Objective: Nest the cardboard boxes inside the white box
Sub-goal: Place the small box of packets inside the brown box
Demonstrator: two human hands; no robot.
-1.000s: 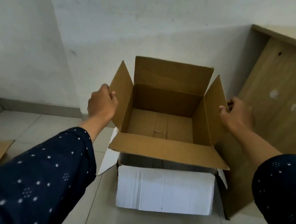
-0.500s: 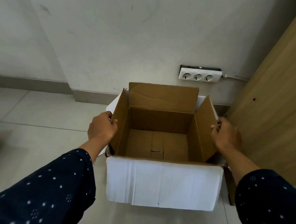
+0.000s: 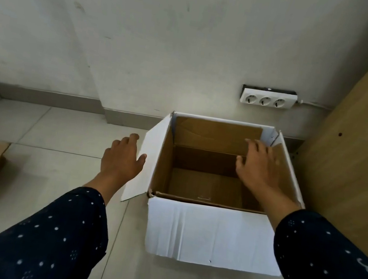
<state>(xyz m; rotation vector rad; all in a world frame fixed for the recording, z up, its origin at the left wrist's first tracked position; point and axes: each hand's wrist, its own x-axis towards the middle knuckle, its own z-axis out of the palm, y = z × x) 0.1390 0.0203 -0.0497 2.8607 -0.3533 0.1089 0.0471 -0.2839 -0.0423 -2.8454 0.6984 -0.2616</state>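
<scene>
The brown cardboard box (image 3: 204,186) now sits down inside the big white cardboard box (image 3: 213,235) on the tile floor (image 3: 48,166) by the wall; you just lowered it. Your left hand (image 3: 121,161) and right hand (image 3: 258,168) are spread wide, holding nothing. One box is nested. Both are stiff, flat-sided card.

Dim, even indoor light, soft shadows, slight motion blur, and wide-angle bending toward the edges.

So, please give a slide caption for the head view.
Brown cardboard box nested in white box; both hands, left hand and right hand, open.
</scene>
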